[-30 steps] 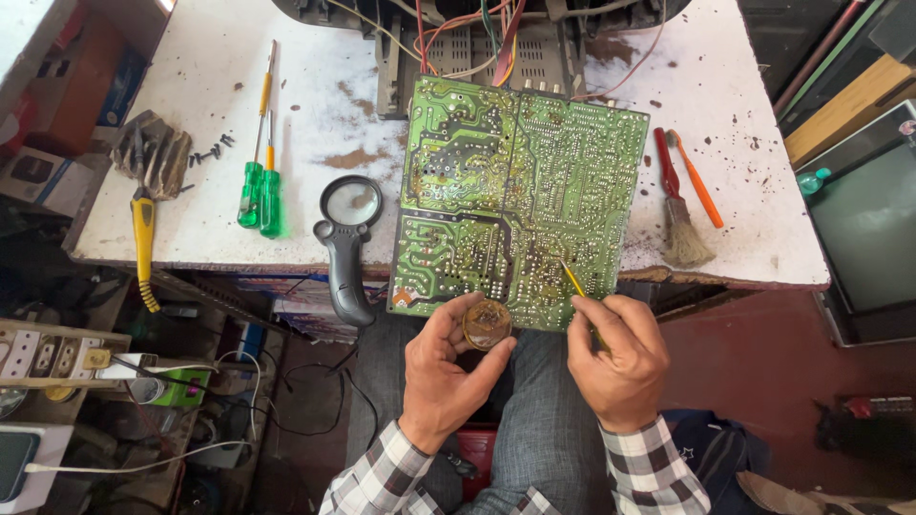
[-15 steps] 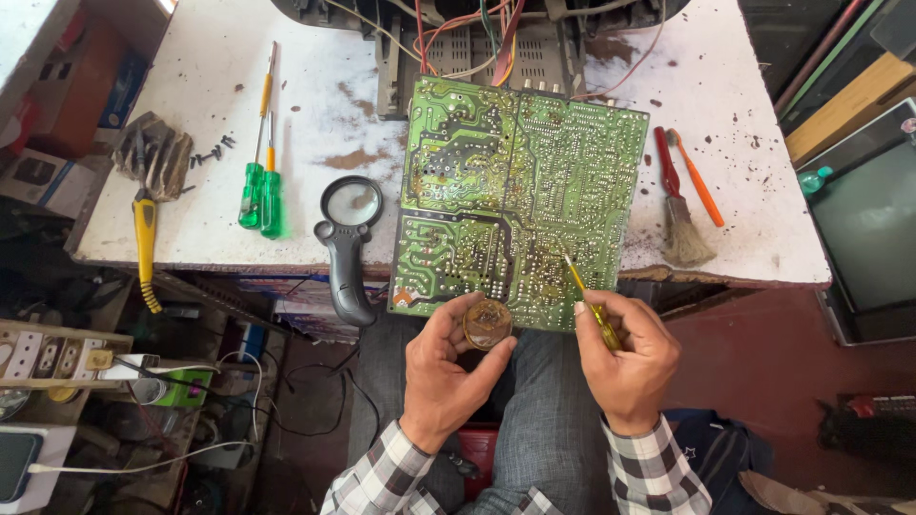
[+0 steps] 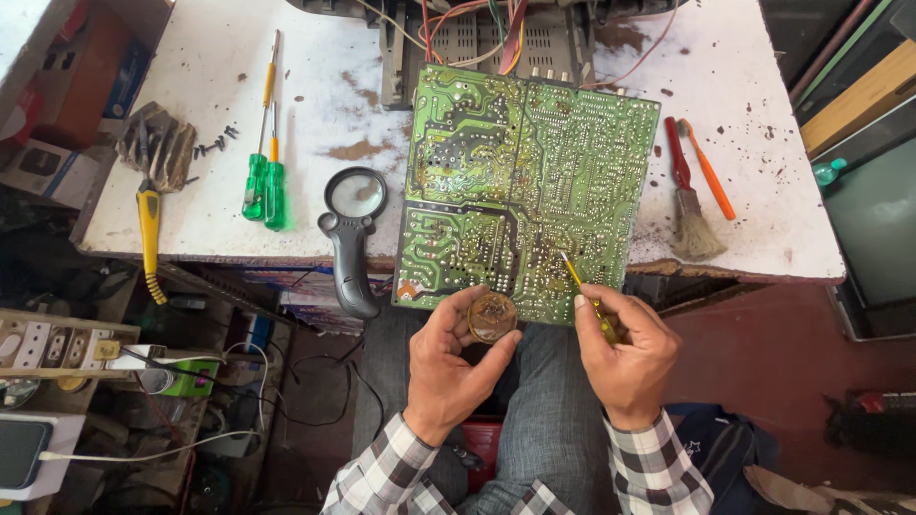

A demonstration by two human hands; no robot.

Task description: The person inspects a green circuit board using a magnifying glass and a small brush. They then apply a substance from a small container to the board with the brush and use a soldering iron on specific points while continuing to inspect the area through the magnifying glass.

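Note:
A large green circuit board point(image 3: 520, 181) lies solder-side up on the white worktable point(image 3: 200, 114), overhanging its front edge. My left hand point(image 3: 448, 367) holds a small round brown tin point(image 3: 491, 317) just below the board's near edge. My right hand point(image 3: 625, 353) grips a thin yellow-handled tool point(image 3: 584, 286), its tip resting on the lower part of the board. Coloured wires point(image 3: 496, 29) run from the board's far edge into a grey chassis.
Two green-handled screwdrivers point(image 3: 262, 181), a black magnifying glass point(image 3: 351, 229), a yellow-handled tool point(image 3: 148, 229) and loose screws lie left of the board. A red-handled brush point(image 3: 687, 200) and an orange tool point(image 3: 711, 176) lie to its right. Power strips and cables sit lower left.
My right hand has shifted slightly, bringing the yellow tool's tip a little higher on the board. The left hand with the tin has stayed put.

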